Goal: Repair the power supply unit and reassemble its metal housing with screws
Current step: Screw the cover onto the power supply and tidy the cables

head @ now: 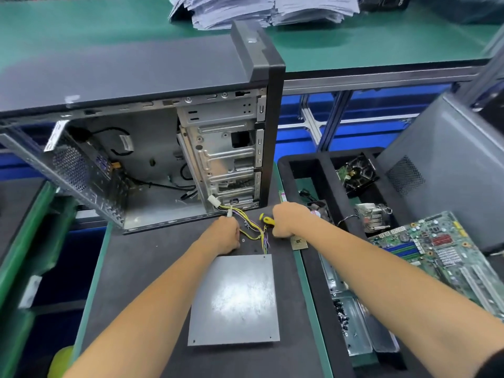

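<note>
Grey metal housing [234, 300] below both hands

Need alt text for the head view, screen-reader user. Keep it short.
Two bare hands work at a grey power supply housing on a dark mat: the left hand holds its wires, the right hand grips a yellow-handled screwdriver. An open PC case stands behind; a motherboard lies at right.
</note>
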A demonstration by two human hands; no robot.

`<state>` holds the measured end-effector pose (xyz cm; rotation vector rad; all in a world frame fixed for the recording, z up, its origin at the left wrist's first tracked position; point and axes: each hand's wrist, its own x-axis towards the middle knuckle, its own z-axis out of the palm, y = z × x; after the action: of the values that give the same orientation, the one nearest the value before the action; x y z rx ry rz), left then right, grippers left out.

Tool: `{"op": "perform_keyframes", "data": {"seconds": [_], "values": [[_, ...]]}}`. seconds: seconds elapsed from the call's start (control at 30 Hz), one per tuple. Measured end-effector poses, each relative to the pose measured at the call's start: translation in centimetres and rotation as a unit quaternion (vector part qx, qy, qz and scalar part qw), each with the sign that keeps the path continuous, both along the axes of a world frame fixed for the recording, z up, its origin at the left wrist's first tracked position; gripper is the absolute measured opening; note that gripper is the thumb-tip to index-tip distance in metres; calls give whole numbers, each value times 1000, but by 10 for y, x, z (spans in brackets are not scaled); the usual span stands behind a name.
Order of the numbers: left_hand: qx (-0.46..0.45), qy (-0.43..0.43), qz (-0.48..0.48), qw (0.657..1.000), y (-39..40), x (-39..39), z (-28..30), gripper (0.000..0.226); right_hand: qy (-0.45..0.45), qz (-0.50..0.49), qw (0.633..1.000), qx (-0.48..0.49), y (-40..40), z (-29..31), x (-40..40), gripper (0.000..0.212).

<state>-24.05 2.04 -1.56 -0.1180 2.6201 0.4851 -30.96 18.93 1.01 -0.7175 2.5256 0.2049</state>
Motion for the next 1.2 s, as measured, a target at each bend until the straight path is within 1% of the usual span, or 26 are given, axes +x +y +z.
{"op": "perform_keyframes", "data": {"seconds": [0.07, 0.1, 0.2, 0.27, 0.33, 0.43, 0.5, 0.57, 0.6, 0.67, 0.77, 0.8, 0.83, 0.97, 1.07, 1.2], "values": [[6, 3, -2, 1000, -1, 1, 1, 9, -10, -16, 1000, -5, 2, 6, 0, 12], [12, 2, -1, 1000, -2, 1, 0, 6, -17, -25, 999, -12, 4, 9, 0, 14], [31, -3, 10, 999, -5, 4, 0, 16, -33, -59, 996, -55, 6, 24, 0, 19], [39, -1, 14, 999, -8, 7, 1, 20, -39, -83, 991, -102, 6, 33, 2, 23], [46, 15, 16, 999, -10, 9, 1, 18, -43, -104, 982, -152, 4, 40, 6, 26], [53, 32, 18, 998, -13, 13, 6, 9, -36, -117, 972, -203, 0, 50, 16, 29], [57, 42, 24, 997, -13, 17, 11, 11, -31, -113, 965, -233, -3, 57, 24, 30], [68, 74, 39, 994, -13, 22, 19, 14, -28, -106, 956, -272, -4, 66, 31, 29], [82, 99, 59, 990, -15, 25, 24, 15, -30, -104, 949, -296, -4, 71, 34, 28], [141, 147, 123, 971, -20, 36, 32, 18, -35, -109, 928, -355, -6, 83, 40, 27], [258, 192, 218, 921, -26, 59, 40, 21, -48, -133, 878, -457, -13, 101, 50, 27], [283, 200, 229, 910, -27, 66, 42, 20, -54, -131, 864, -483, -18, 106, 54, 30], [297, 209, 230, 903, -27, 73, 44, 19, -46, -121, 858, -498, -23, 111, 59, 33], [323, 227, 231, 889, -28, 94, 49, 18, 2, -75, 843, -532, -47, 123, 77, 31], [333, 230, 241, 882, -31, 109, 51, 19, 17, -64, 844, -533, -59, 131, 85, 29], [331, 237, 238, 882, -32, 121, 55, 13, -14, -60, 847, -527, -68, 138, 93, 28]]}}
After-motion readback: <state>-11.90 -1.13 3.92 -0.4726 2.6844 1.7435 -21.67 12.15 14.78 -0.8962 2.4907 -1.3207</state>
